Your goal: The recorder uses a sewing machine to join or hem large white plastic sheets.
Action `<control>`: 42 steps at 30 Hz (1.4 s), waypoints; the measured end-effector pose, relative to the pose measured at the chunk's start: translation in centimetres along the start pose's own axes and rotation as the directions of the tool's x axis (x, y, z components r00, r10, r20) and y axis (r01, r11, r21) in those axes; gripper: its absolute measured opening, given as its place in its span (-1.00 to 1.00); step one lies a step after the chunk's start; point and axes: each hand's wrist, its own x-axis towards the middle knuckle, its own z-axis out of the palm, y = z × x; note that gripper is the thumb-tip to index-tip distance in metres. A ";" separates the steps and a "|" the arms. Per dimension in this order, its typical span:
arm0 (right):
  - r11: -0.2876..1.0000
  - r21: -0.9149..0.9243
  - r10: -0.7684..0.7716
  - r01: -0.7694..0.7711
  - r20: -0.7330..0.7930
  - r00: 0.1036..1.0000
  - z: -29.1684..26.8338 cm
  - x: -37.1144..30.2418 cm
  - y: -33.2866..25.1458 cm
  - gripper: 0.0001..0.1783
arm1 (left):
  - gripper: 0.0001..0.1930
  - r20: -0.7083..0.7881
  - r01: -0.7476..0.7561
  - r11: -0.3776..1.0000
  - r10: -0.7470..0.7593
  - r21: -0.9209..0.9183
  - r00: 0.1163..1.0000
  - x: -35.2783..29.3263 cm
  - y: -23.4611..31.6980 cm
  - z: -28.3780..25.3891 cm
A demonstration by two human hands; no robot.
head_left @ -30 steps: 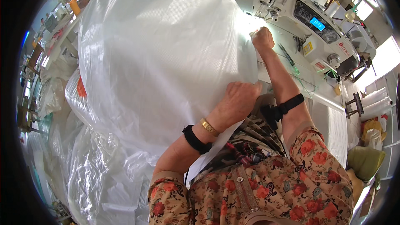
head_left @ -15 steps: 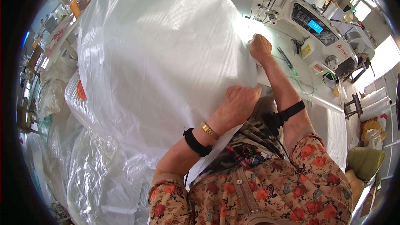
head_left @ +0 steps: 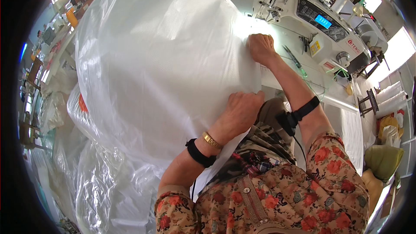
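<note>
As we look down past the floral shirt (head_left: 299, 197) and camouflage trousers (head_left: 277, 141), here's the left hand (head_left: 242, 112), fingers closed on the right edge of a translucent white plastic sheet (head_left: 164, 69). That sheet billows wide, left of both forearms, reaching up to the sewing table (head_left: 316, 71). Farther along that edge, the right hand (head_left: 261, 48) grips it too, just beside a bright light (head_left: 253, 27). Beyond stands the white sewing machine (head_left: 323, 21), blue display (head_left: 323, 21) glowing!

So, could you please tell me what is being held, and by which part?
The white sheet, by its right-hand edge: the right grip is near the sewing machine, and the left grip, it appears, nearer the lap.
</note>
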 end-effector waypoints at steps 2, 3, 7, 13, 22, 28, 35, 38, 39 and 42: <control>0.980 0.171 0.134 -0.106 -0.159 0.978 1.8 -0.5 1.0 -0.89 | -0.96 0.008 0.009 1.000 -0.009 -0.003 1.000 0.0 -0.1 0.1; 0.979 0.172 0.137 -0.109 -0.161 0.977 2.5 -0.7 1.3 -0.89 | -0.96 0.010 0.006 1.000 -0.006 -0.002 1.000 0.0 0.0 0.1; 0.961 0.257 0.203 -0.099 -0.420 0.885 3.5 -0.6 1.7 -0.82 | -0.98 0.002 0.014 0.999 -0.014 -0.038 1.000 -0.1 0.0 -0.2; 0.883 0.373 0.359 -0.286 -0.141 0.923 2.6 -0.2 2.0 -0.82 | -0.99 0.005 0.010 0.998 -0.010 -0.060 1.000 0.0 0.4 -0.3; 0.990 0.095 0.120 -0.107 -0.143 0.982 1.2 -0.6 0.5 -0.88 | -0.89 0.034 0.009 1.000 -0.008 -0.023 0.999 0.1 0.9 0.3; 1.000 0.008 0.016 -0.016 -0.080 0.997 -0.4 -0.9 0.0 -0.85 | -0.86 0.062 0.016 1.000 -0.015 -0.020 0.998 0.4 1.6 0.3; 0.996 0.084 0.024 -0.011 -0.158 0.987 0.4 -1.2 -0.2 -0.83 | -0.87 0.066 0.036 0.999 -0.034 -0.035 0.997 0.4 2.1 0.2; 0.999 0.040 0.030 -0.024 -0.146 0.989 0.4 -0.9 -0.4 -0.82 | -0.87 0.061 0.059 0.998 -0.059 -0.001 0.996 0.4 2.3 0.3; 0.999 -0.001 0.041 -0.041 -0.101 0.994 0.3 -0.6 -0.4 -0.82 | -0.87 0.062 0.057 0.998 -0.057 0.004 0.996 0.5 2.2 0.5; 0.994 0.063 0.102 -0.092 -0.189 0.977 0.8 -0.2 -0.2 -0.81 | -0.88 0.015 0.061 0.998 -0.062 0.035 0.998 1.0 1.6 1.1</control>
